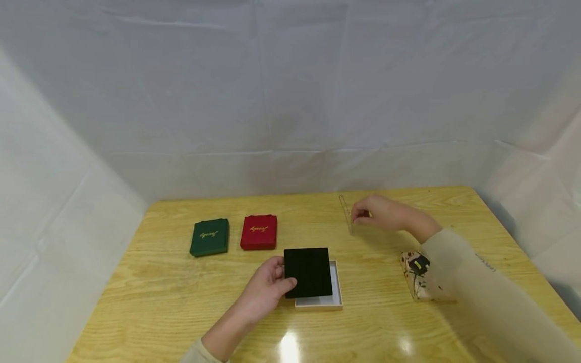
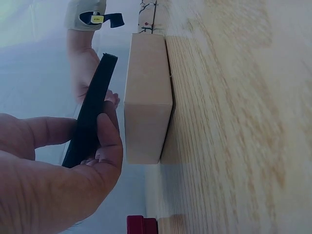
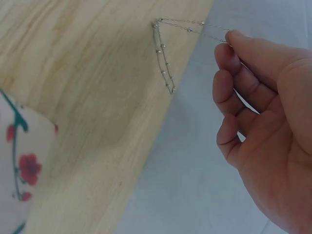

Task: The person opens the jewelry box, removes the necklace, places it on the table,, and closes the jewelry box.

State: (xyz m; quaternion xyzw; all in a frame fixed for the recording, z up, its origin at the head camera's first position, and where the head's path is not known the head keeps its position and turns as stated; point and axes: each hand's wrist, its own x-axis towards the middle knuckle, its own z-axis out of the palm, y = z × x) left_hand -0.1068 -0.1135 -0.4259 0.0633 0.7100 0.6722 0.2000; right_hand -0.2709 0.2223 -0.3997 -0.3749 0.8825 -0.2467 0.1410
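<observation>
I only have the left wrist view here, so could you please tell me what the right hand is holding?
Observer: The right hand pinches a thin beaded chain between its thumb and fingers.

Operator: Thank you. I see only the sides of the tan box below the black pad; is its top open?

Observer: Yes, the head view shows it open, with a white inside visible where the pad leaves it uncovered.

Operator: And does anything lie to the left of the red box?

Observer: Yes, a green box with gold lettering on top.
</observation>
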